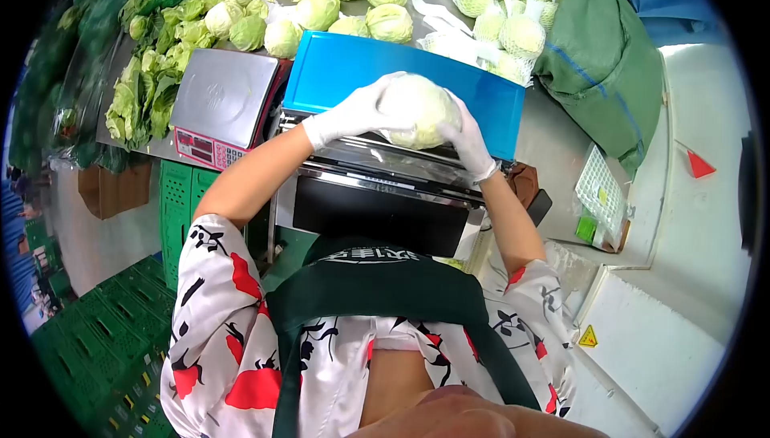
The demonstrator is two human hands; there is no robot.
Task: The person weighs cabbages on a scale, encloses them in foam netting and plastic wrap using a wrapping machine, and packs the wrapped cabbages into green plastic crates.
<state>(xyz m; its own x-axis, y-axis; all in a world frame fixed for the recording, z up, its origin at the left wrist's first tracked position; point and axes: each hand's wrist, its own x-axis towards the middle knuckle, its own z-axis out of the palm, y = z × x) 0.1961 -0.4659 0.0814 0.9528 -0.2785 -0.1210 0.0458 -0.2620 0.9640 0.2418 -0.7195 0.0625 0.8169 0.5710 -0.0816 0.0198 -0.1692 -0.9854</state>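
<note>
At counter [539, 121] strewn with loose cabbages [389, 22] — gripping pale cabbage [419, 113] between gloved left hand [357, 113] and right hand [472, 143], over blue-topped machine [337, 69] — could drop it through slack or uneven grip.

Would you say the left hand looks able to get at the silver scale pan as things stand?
Probably yes: the silver scale pan lies uncovered, and nothing visible blocks the way, though the left hand would likely have to let go of the cabbage first.
</note>
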